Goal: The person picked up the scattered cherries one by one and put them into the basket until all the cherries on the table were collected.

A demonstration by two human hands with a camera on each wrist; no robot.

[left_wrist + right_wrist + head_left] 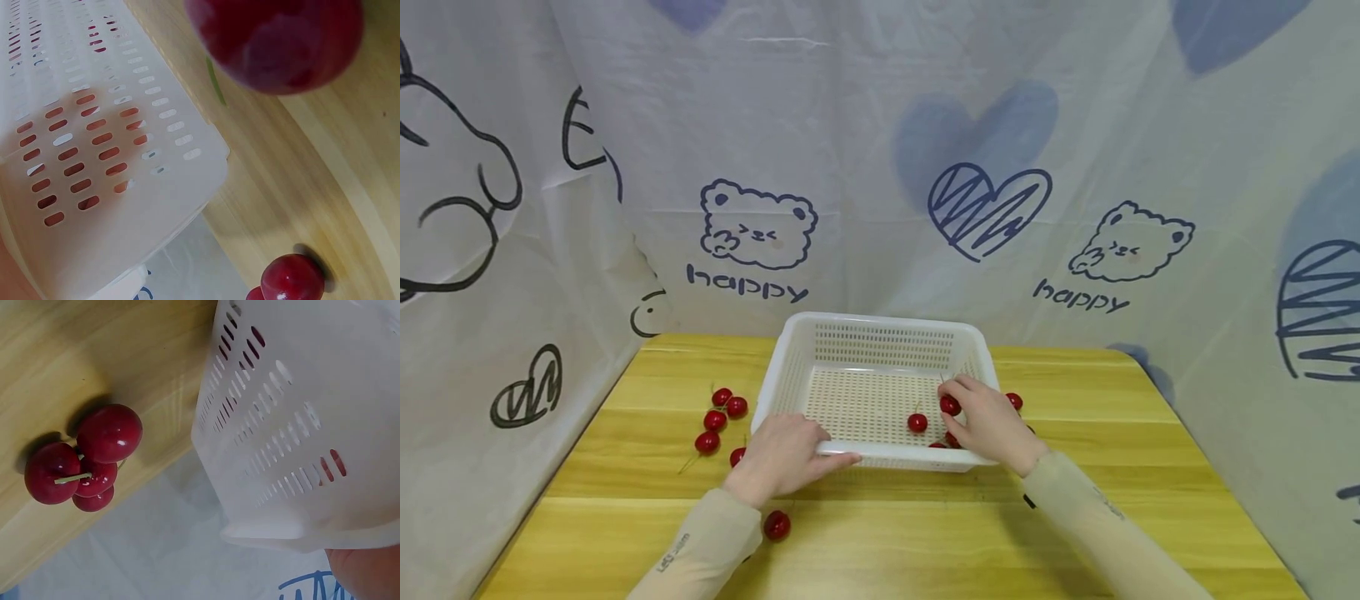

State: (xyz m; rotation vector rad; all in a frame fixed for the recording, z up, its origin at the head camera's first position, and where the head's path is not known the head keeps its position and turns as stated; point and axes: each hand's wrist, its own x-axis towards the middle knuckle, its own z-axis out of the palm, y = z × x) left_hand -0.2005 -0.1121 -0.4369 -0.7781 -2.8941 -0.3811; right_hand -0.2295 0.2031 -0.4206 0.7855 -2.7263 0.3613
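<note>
A white slotted plastic basket point(880, 454) stands on the wooden table. My left hand point(782, 454) grips its front left corner, thumb along the outside of the rim; fingers inside show through the slots in the left wrist view. My right hand point(988, 418) reaches over the front right rim and pinches a red cherry point(950, 405) between thumb and fingers, above the basket floor. Another cherry point(917, 423) lies on that floor, with more beside it partly hidden by the front rim and my right hand.
Several cherries point(715, 421) with stems lie left of the basket, and a single cherry point(777, 525) is near my left wrist. To the right, a cluster of cherries point(94, 456) sits on the table point(1112, 467). A printed white cloth point(865, 167) hangs behind.
</note>
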